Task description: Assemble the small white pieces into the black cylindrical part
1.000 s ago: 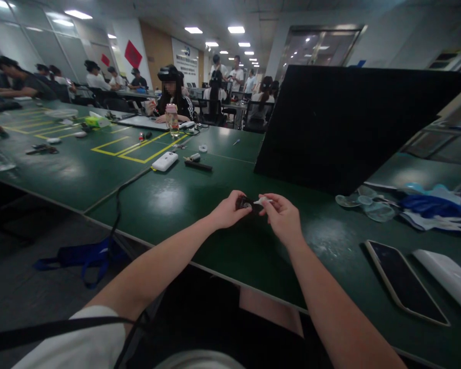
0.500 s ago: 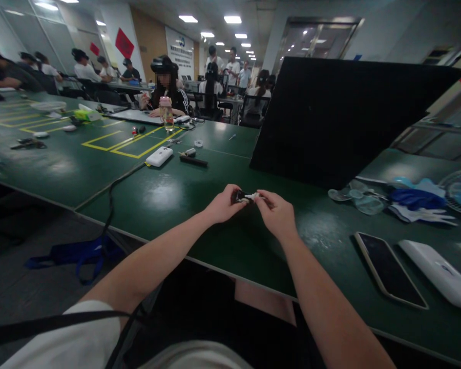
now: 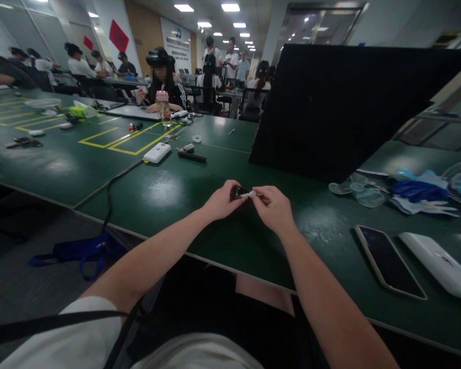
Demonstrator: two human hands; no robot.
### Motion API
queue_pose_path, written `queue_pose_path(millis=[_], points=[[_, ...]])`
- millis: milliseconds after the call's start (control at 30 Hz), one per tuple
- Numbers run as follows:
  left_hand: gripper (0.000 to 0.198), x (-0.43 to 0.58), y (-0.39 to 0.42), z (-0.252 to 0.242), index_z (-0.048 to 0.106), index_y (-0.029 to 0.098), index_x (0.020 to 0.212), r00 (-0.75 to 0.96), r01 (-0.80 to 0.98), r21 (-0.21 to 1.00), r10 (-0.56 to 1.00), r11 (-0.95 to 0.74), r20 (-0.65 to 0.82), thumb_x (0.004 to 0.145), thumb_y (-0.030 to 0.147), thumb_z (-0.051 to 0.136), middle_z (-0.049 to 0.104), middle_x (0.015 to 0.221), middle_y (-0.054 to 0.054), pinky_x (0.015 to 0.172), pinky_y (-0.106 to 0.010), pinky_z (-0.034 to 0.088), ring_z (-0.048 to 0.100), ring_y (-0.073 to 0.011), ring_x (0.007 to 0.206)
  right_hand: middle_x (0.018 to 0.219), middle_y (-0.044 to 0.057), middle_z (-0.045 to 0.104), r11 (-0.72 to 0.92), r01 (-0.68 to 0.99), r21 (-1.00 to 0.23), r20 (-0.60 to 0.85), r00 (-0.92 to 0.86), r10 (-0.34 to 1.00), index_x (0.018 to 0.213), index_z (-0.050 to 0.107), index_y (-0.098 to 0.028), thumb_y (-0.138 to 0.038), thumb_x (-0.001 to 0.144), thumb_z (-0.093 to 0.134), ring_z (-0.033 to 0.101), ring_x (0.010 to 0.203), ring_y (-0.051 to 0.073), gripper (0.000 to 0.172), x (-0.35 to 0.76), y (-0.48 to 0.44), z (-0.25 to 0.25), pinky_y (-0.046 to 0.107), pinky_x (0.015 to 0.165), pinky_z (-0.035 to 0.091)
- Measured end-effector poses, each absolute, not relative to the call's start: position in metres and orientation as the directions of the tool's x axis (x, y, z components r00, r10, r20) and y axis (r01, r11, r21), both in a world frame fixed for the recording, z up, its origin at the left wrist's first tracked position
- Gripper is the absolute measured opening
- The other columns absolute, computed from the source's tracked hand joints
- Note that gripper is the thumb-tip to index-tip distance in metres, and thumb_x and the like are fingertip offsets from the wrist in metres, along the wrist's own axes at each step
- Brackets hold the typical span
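My left hand (image 3: 223,200) is closed around a small dark object (image 3: 238,191), held just above the green table (image 3: 230,241). Its kind is too small to make out. Between thumb and fingers, my right hand (image 3: 273,206) pinches a small white piece (image 3: 249,194), whose left end meets the dark object. Fingers hide parts of both items. To the right of my right forearm lie a phone (image 3: 390,261) with a dark screen and a white rounded device (image 3: 441,264).
A large black panel (image 3: 341,107) stands tilted beyond my hands. Gloves (image 3: 422,197) and clear plastic pieces (image 3: 359,189) lie at the right. Farther off are a white box (image 3: 157,152), a black bar (image 3: 192,157) and a drink bottle (image 3: 163,108). A person in a headset (image 3: 163,77) sits opposite.
The camera view has shifted slightly. Both hands stay together over the table, the right one still pinching the white piece against the dark object, with the pieces turned a little.
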State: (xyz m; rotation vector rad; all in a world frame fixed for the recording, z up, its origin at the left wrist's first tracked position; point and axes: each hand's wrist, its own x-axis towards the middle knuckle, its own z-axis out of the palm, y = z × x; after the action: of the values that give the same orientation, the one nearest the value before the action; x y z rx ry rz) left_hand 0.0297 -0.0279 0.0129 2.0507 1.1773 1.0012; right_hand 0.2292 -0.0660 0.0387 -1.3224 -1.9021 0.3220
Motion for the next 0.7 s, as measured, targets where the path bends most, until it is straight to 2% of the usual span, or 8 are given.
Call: queue_pose_path(millis=[200, 300, 367, 467, 700], points=[[0.046, 0.0295, -0.029, 0.0102, 0.049, 0.022, 0.124, 0.399, 0.483, 0.733, 0.866, -0.479, 0.302, 0.086, 0.04, 0.067, 0.067, 0.11, -0.008, 0.084, -0.038, 0.053, 0.066, -0.0217, 0.094, 0.118, 0.009, 0.067, 0.416, 0.687, -0.596, 0.409, -0.186, 0.894, 0.119, 0.072, -0.024, -0.034, 0.092, 0.062, 0.066, 0.092, 0.023, 0.031, 0.2298, -0.0643, 0.0364, 0.041, 0.082, 0.057], [0.046, 0.0307, -0.0293, 0.0075, 0.049, 0.023, 0.125, 0.43, 0.485, 0.722, 0.853, -0.494, 0.295, 0.086, 0.04, 0.067, 0.067, 0.109, -0.007, 0.082, -0.037, 0.053, 0.066, -0.0214, 0.092, 0.113, 0.008, 0.069, 0.374, 0.7, -0.609, 0.37, -0.166, 0.914, 0.122, 0.07, -0.025, -0.035, 0.09, 0.065, 0.066, 0.089, 0.022, 0.034, 0.2284, -0.0638, 0.035, 0.039, 0.079, 0.057], [0.046, 0.0316, -0.0293, 0.0068, 0.049, 0.023, 0.125, 0.433, 0.484, 0.724, 0.854, -0.491, 0.29, 0.087, 0.041, 0.067, 0.067, 0.109, -0.007, 0.081, -0.037, 0.054, 0.066, -0.0211, 0.092, 0.109, 0.008, 0.07, 0.372, 0.708, -0.6, 0.374, -0.163, 0.913, 0.117, 0.071, -0.025, -0.033, 0.088, 0.066, 0.066, 0.089, 0.023, 0.031, 0.2274, -0.0639, 0.0349, 0.039, 0.078, 0.056], [0.046, 0.0322, -0.029, 0.0069, 0.048, 0.022, 0.125, 0.421, 0.464, 0.749, 0.862, -0.472, 0.282, 0.087, 0.042, 0.067, 0.067, 0.11, -0.007, 0.083, -0.037, 0.054, 0.066, -0.0205, 0.093, 0.11, 0.007, 0.07, 0.416, 0.692, -0.59, 0.404, -0.194, 0.894, 0.111, 0.073, -0.024, -0.03, 0.088, 0.065, 0.066, 0.092, 0.023, 0.025, 0.2266, -0.0643, 0.036, 0.04, 0.081, 0.055], [0.045, 0.0325, -0.0259, 0.0051, 0.047, 0.021, 0.122, 0.417, 0.383, 0.806, 0.863, -0.451, 0.285, 0.089, 0.045, 0.065, 0.067, 0.11, -0.007, 0.081, -0.035, 0.054, 0.066, -0.0185, 0.091, 0.115, 0.005, 0.071, 0.368, 0.644, -0.67, 0.354, -0.158, 0.922, 0.12, 0.07, -0.027, -0.032, 0.091, 0.061, 0.066, 0.101, 0.024, 0.031, 0.2256, -0.0657, 0.0404, 0.042, 0.088, 0.055]])
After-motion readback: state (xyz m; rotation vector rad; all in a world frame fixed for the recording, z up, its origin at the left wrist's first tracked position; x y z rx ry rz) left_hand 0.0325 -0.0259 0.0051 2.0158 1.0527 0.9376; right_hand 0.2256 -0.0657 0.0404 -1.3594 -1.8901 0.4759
